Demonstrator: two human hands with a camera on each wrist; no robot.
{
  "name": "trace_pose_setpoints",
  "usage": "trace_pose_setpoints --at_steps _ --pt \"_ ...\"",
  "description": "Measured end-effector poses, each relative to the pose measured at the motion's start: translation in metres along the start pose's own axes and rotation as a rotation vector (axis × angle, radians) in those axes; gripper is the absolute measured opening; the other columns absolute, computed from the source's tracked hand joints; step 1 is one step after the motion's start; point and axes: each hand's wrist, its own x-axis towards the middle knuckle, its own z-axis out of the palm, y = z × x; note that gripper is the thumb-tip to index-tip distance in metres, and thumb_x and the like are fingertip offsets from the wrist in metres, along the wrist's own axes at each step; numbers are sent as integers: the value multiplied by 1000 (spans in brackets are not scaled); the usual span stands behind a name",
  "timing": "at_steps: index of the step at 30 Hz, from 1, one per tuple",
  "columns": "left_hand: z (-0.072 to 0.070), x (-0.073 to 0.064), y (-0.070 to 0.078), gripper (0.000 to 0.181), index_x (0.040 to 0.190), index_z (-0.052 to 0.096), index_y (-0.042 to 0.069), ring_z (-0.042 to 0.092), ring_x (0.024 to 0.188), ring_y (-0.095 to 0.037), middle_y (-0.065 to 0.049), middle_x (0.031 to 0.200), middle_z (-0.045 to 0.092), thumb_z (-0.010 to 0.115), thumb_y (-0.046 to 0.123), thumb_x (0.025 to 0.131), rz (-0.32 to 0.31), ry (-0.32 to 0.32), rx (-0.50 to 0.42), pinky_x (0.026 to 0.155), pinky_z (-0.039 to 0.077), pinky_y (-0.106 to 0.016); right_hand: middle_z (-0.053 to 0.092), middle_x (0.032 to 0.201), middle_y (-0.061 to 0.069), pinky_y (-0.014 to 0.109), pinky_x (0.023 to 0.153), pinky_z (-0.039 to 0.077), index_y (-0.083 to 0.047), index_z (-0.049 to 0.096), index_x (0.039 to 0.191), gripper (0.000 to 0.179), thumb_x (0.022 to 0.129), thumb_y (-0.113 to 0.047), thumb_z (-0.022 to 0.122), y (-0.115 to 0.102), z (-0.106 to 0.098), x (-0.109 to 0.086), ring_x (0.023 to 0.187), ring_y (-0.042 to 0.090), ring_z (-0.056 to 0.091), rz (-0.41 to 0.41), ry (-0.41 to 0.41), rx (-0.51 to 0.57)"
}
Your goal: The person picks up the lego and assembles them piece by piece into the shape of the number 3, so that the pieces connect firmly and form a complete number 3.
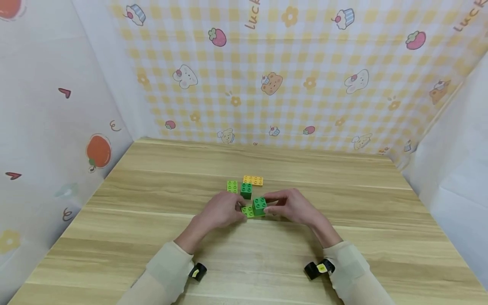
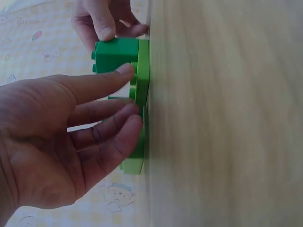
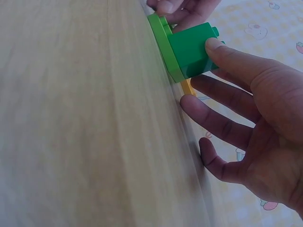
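Note:
A flat lime-green toy building plate [image 1: 248, 212] lies on the table between the hands. On its right end stands a square green brick [image 1: 259, 205], studs up and flush against the plate in the right wrist view. My right hand [image 1: 291, 205] pinches this brick between thumb and index finger, with the other fingers spread in the right wrist view. My left hand [image 1: 225, 209] holds the plate's left end, thumb on the near side and fingers on the far side. Bare studs of the plate show beside the left thumb [image 2: 124, 69].
Just behind the plate stands a second green brick [image 1: 246, 191]. A lime-green brick [image 1: 232, 186] is to its left, partly hidden by the left hand. Farther back lies a flat orange plate [image 1: 253, 180]. A patterned cloth [image 1: 272, 106] hangs behind the wooden table [image 1: 343, 186].

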Motion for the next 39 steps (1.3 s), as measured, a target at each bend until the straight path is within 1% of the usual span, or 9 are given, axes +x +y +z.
trace_pose_setpoints --at_steps 5,8,14,17,19,21,25,28,39 --pt "-11 1 -3 24 107 79 6 60 72 -14 0 86 72 82 24 91 -31 70 -18 66 49 -29 80 113 6 24 70 57 -9 74 132 40 95 -24 80 1 0 0 84 8 71 -2 0 5" --pt "-18 0 -7 21 101 79 7 61 73 -14 -1 86 72 81 26 93 -53 126 -2 66 50 -29 80 113 5 24 70 57 -8 74 132 40 95 -24 80 0 0 -1 85 9 71 -2 0 6" --pt "-24 2 -12 29 106 75 4 64 80 -19 -8 96 74 81 29 94 -160 186 34 72 53 -34 80 111 3 23 69 55 -9 75 131 40 96 -24 80 -1 0 -2 84 8 69 0 0 -7" --pt "-23 6 -12 37 109 74 1 64 82 -22 -12 101 75 82 33 92 -196 193 57 75 55 -37 80 111 2 23 70 55 -9 75 132 39 96 -25 80 -1 0 -2 85 9 69 -1 0 -16" --pt "-21 9 -13 39 106 73 0 61 79 -22 -12 97 73 82 36 91 -206 197 73 72 53 -35 80 111 2 23 69 55 -10 75 132 39 96 -25 80 0 0 -2 84 9 68 0 1 -22" --pt "-20 12 -13 39 96 72 1 58 73 -20 -10 87 70 83 38 90 -220 198 68 65 49 -32 80 111 1 23 69 55 -10 74 132 39 96 -26 79 0 0 -2 84 9 68 1 0 -22" --pt "-18 18 -12 44 73 61 9 49 58 -15 -2 66 55 85 43 88 -253 184 54 51 37 -26 80 110 1 24 69 55 -11 74 133 40 96 -26 79 2 0 -2 84 9 68 9 -2 -18" --pt "-18 20 -11 49 67 55 13 46 54 -13 1 61 49 87 45 87 -271 169 58 48 34 -24 80 110 1 24 69 55 -11 74 133 40 96 -27 79 2 0 -1 85 10 68 16 -4 -12" --pt "-20 25 -10 44 70 58 11 49 60 -17 -3 69 55 85 41 88 -299 117 99 52 38 -26 80 111 2 24 70 56 -12 75 132 39 96 -27 80 2 1 -2 87 10 70 24 3 6"
